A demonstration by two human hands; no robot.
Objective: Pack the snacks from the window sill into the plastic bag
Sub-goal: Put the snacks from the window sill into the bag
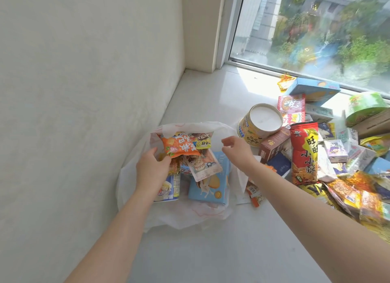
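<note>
With the left hand (153, 168) pinching an orange packet (179, 146) over the plastic bag (130, 177) on the window sill (211, 251) and the right hand (236, 151) released, the limp bag mouth may fold shut, spilling snacks (304, 156) still piled alongside.

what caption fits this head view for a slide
Left hand holds an orange snack packet inside the white plastic bag while the open right hand hovers beside the snack pile.

pale wall (84, 82), sunlit window (316, 29), greenery outside
</note>
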